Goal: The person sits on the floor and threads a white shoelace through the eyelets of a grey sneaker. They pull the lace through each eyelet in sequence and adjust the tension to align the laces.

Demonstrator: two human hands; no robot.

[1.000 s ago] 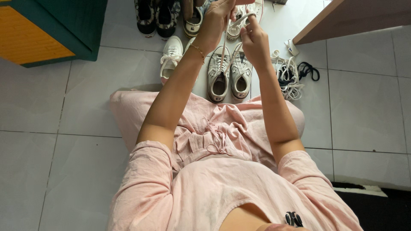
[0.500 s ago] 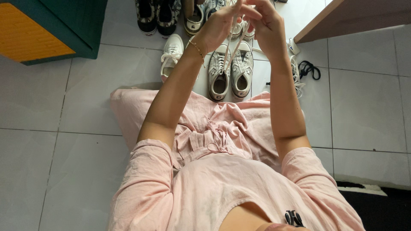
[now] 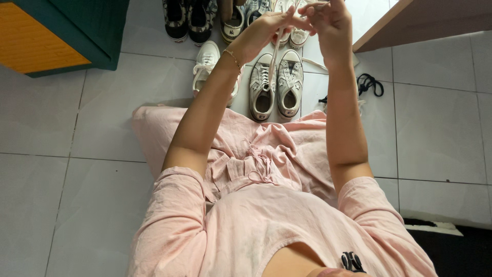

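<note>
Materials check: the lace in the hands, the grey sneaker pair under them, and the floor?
Lace: flat woven fabric, pale and matte, hanging limp from the left hand and right hand. Grey sneakers: likely canvas uppers, dull weave look, with paler toe caps that look like rubber. Floor: glazed ceramic tile by its soft sheen and grout lines.

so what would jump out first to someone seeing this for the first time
Both raised hands, the left hand and right hand, meet near the top centre, pinching a pale shoelace that hangs down between them. Right below sits a pair of grey sneakers on the white tiled floor, with more shoes lined up behind. A green and orange cabinet fills the top left corner.
</note>
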